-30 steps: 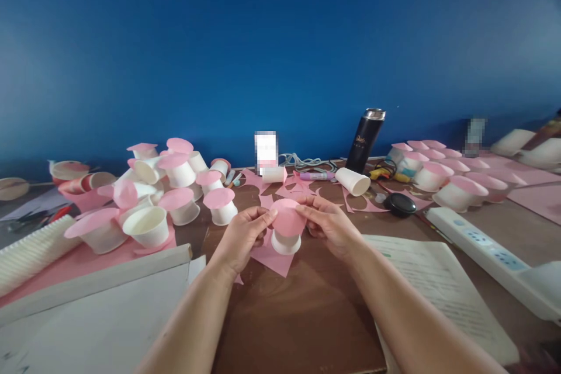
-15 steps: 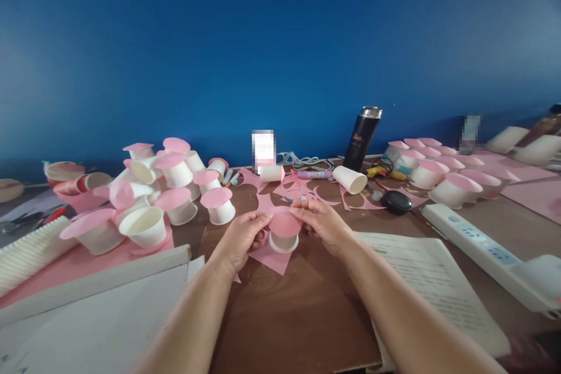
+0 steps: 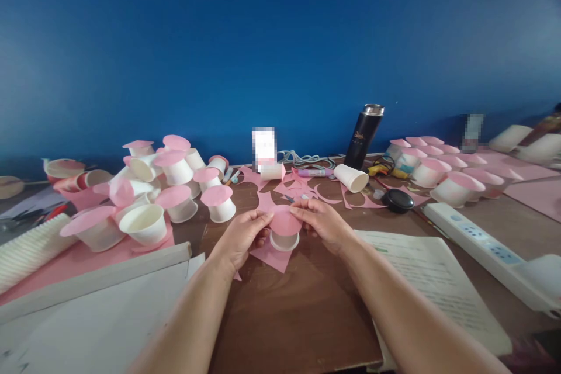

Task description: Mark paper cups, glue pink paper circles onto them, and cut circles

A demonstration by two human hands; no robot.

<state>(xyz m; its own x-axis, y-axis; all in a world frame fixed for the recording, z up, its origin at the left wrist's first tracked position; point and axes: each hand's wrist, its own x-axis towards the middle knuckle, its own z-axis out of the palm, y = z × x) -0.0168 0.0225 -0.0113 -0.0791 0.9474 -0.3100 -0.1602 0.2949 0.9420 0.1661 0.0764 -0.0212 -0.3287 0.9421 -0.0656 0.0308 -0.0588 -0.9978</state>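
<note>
In front of me a white paper cup (image 3: 284, 241) stands upside down, its rim toward the table. A pink paper disc (image 3: 286, 220) covers the cup's raised base and sticks out past it. My left hand (image 3: 245, 236) pinches the disc's left edge between thumb and fingers. On the other side my right hand (image 3: 322, 222) pinches the disc's right edge. Under the cup lies a pink paper scrap (image 3: 274, 258) with a pointed corner. The fingertips behind the disc are partly hidden.
Several pink-topped cups (image 3: 218, 204) crowd the left; more capped cups (image 3: 432, 170) stand in rows at right. A stack of cups (image 3: 35, 251), a black flask (image 3: 363, 137), a lying cup (image 3: 350, 179), a power strip (image 3: 486, 251) and an open notebook (image 3: 433, 280) surround the workspace.
Both hands keep their pinch on the pink disc, with hardly any movement. The view has shifted very slightly.
</note>
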